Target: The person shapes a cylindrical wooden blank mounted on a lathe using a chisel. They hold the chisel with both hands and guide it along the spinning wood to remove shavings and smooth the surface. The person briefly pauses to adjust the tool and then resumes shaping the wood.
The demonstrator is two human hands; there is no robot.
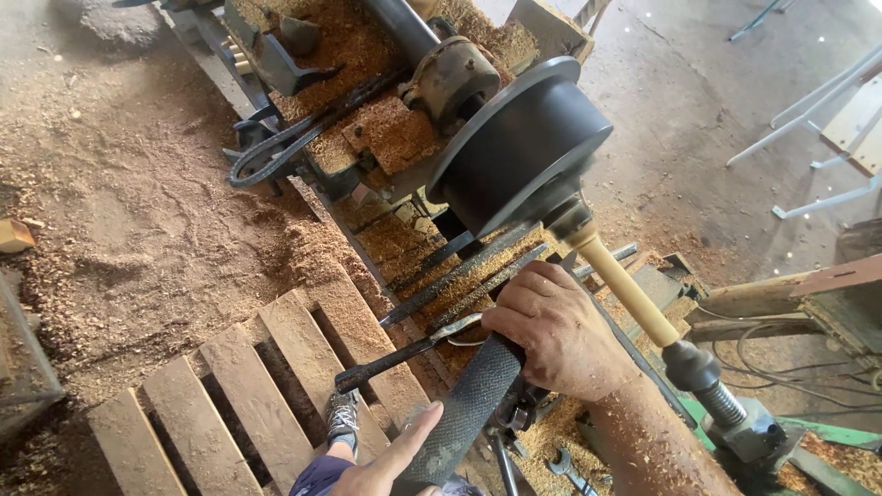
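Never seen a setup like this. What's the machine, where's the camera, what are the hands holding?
One view, from a camera on the person's head, looking down. The machine is a wood lathe: a dark round wheel at one end, a pale wooden spindle mounted between it and a metal point. Sawdust covers the bed and floor. The right hand grips the front of a long tool with a dark textured handle; the left hand supports its rear. A wooden pallet lies below.
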